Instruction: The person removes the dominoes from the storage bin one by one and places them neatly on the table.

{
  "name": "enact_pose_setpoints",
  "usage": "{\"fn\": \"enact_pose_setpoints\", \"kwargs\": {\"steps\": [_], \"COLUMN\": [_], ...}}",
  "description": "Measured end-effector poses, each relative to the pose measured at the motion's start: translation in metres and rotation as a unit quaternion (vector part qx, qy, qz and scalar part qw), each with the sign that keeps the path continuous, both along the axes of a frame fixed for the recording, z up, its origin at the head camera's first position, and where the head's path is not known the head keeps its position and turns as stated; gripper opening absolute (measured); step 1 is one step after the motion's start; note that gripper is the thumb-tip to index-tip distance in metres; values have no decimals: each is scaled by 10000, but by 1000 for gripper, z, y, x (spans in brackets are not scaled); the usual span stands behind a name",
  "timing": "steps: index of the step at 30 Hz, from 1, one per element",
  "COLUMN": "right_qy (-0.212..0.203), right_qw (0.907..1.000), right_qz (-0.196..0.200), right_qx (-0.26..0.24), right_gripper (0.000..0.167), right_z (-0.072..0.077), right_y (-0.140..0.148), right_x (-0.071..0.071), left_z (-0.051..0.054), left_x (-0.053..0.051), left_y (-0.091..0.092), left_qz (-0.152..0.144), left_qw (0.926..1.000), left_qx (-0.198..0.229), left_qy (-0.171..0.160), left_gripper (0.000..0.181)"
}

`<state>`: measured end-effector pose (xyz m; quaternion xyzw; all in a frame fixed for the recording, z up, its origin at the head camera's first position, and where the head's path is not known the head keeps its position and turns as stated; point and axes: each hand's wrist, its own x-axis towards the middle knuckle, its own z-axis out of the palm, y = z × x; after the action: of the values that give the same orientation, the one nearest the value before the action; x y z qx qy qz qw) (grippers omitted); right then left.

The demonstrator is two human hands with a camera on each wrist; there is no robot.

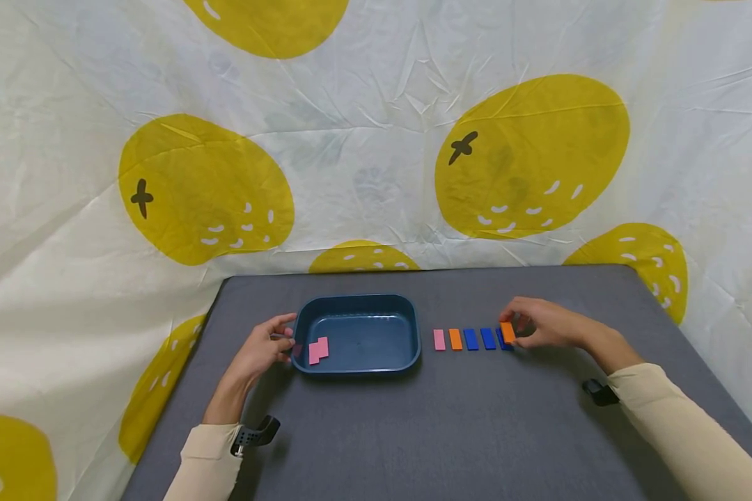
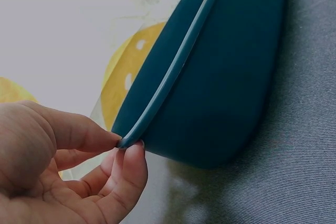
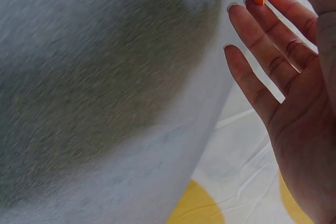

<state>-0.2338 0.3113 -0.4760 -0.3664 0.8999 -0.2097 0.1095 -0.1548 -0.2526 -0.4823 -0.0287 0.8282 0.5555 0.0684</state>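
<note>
the left hand (image 1: 260, 353) pinches the rim of the tray (image 1: 363, 341) at 9 o'clock, thumb and fingertips closed on it. the right hand (image 1: 542, 323) pinches an orange block (image 1: 507, 332) at the fingertips, its outer fingers extended. the orange block is at 3 o'clock from the tray, overlapping the end blue block (image 1: 505, 346) in the head view. caution: a fingertip-only hold could let the orange block twist or slip. drift toward 9 o'clock could push the end blue block into its neighbour. pulling the rim could tilt the tray, sliding the pink blocks (image 1: 319, 348) at its 8 o'clock.
</note>
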Motion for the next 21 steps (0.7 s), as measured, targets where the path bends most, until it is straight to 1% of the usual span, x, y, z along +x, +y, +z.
{"fn": "enact_pose_setpoints", "kwargs": {"steps": [5, 10, 21], "right_qy": [99, 202, 140], "right_qw": [9998, 9995, 9992], "right_qz": [-14, -23, -81], "right_qx": [174, 232, 352], "right_gripper": [37, 36, 37], "right_z": [-5, -10, -14], "right_y": [9, 15, 23], "right_x": [1, 1, 1], "left_z": [-1, -1, -3], "left_x": [2, 6, 12], "left_y": [1, 2, 6], "left_qz": [17, 38, 115], "left_qw": [10000, 10000, 9999], "left_qx": [-1, -7, 3], "left_qy": [5, -19, 1], "left_gripper": [54, 54, 54]}}
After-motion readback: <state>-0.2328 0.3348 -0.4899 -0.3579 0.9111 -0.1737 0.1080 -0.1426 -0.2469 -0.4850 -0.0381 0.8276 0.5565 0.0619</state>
